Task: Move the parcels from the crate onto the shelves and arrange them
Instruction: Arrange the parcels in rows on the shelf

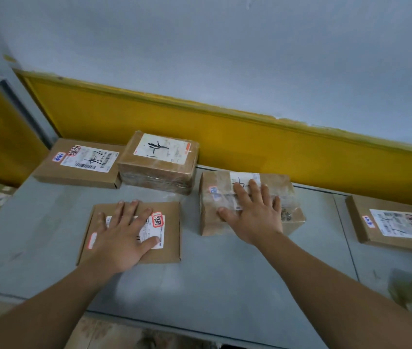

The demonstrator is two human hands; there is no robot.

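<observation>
Left hand (122, 238) presses flat parcel (171, 248), right hand (255, 214) taped parcel (294, 220), fingers (240, 195) spread; labels (159, 231) unreadable.

Matt brown cardboard parcels (134, 230), one wrapped in glossy clear tape (158, 163), on a smooth grey metal shelf (212, 280).

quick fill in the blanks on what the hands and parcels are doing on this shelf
1. The left hand lies flat on the flat box, whose sticker is outlined in ____.
2. The right hand rests on the taped parcel, which sits to the ____ of the flat box.
3. The band along the wall behind the shelf is painted ____.

Missing words: red; right; yellow
</observation>
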